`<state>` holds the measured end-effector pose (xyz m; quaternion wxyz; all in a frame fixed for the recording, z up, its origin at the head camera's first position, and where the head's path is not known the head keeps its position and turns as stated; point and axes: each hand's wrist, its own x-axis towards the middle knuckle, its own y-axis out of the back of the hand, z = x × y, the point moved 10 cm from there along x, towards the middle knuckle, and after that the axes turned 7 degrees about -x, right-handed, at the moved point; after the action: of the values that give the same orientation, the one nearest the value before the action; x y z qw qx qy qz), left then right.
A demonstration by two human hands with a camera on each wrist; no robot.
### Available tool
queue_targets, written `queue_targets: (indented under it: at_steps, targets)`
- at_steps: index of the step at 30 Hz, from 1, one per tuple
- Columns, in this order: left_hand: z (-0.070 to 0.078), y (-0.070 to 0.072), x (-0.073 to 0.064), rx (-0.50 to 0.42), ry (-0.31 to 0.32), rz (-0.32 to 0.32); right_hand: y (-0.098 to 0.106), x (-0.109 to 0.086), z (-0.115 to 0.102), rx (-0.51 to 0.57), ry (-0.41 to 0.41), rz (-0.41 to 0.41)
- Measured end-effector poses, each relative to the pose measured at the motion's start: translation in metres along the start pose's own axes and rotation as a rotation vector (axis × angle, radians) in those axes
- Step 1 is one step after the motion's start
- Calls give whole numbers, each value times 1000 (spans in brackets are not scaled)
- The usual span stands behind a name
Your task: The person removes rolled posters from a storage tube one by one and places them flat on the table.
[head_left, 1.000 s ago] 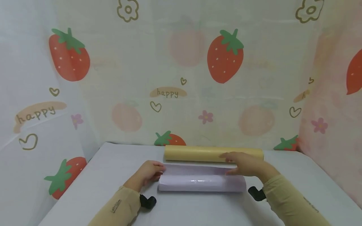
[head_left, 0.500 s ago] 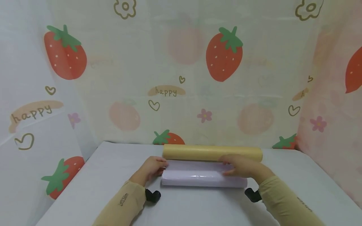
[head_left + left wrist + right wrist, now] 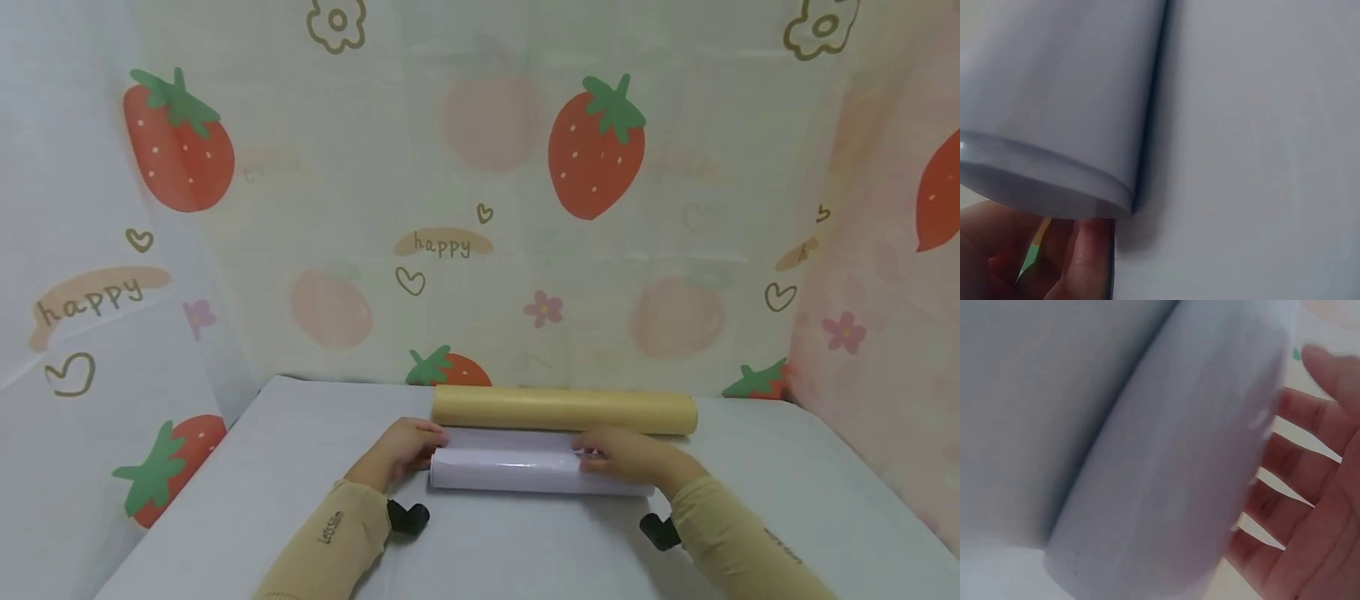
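A glossy white roll of sheet material (image 3: 510, 472) lies crosswise on the table in the head view, its loose flap (image 3: 510, 439) spread out behind it. At the left end of that flap, my left hand (image 3: 405, 446) pinches the edge. The left wrist view has the curled fingers (image 3: 1088, 256) just beneath the roll's open end (image 3: 1054, 169); the exact contact is partly hidden. My right hand (image 3: 630, 456) is over the right part of the roll. In the right wrist view its fingers (image 3: 1300, 465) reach out fairly straight behind the roll, with the thumb (image 3: 1329, 365) held apart.
A yellow roll (image 3: 562, 410) lies parallel behind the white one, close to the flap. White cloth covers the table (image 3: 517, 550). Strawberry-printed curtains (image 3: 360, 167) stand at the back and sides. A black wrist mount (image 3: 408, 518) juts out by each sleeve.
The white roll has shifted away from me toward the yellow roll, and the flap showing behind it is narrower. My right hand has slid left along the roll; my left hand moved slightly right.
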<state>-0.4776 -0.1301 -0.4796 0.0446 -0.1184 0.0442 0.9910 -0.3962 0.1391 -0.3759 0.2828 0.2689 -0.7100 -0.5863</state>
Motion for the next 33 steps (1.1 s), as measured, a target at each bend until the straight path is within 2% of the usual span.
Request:
queue_targets:
  at_steps: [5, 11, 18, 21, 28, 33]
  targets:
    - [-1, 1, -1, 17, 9, -1, -9, -2, 1, 14, -27, -32]
    - [-3, 2, -1, 23, 22, 1, -13, -8, 0, 50, -107, -69]
    - [-3, 1, -1, 29, 25, -25, -20, -14, -2, 41, -138, -88]
    - [-1, 0, -2, 31, 17, -33, -21, -15, -5, 14, -117, -65]
    - [1, 1, -4, 6, 16, -25, -15, -22, -24, -117, 13, 44]
    - [0, 3, -5, -2, 23, -11, -16, -26, -31, -145, 22, 47]
